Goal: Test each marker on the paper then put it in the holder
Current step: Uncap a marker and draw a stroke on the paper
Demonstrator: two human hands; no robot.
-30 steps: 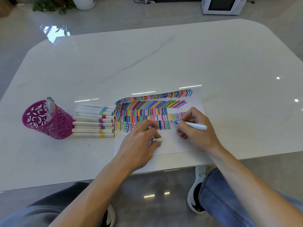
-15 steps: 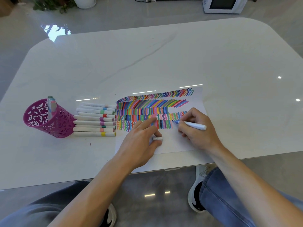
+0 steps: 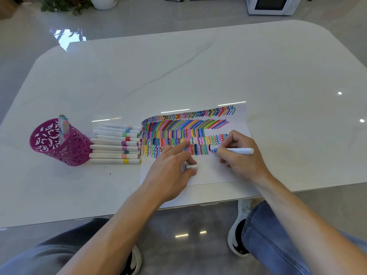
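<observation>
White marble-patterned table (image 3: 198, 76) carries every item I can log from my station. The paper (image 3: 210, 171) lies at its near edge, the far half filled with rows of coloured strokes. A magenta perforated holder (image 3: 65, 149) stands to the left, well apart from the paper, with a few upright markers (image 3: 64, 126) inside. Between them, a row of capped markers (image 3: 116, 143) lies side by side, right ends just beside the sheet. The right hand (image 3: 240, 157) grips a blue marker (image 3: 238, 150), tip on the paper at the nearest row's right end. The left hand (image 3: 168, 171) rests on the sheet, forefinger extended, pinching a white cap (image 3: 191, 166).
</observation>
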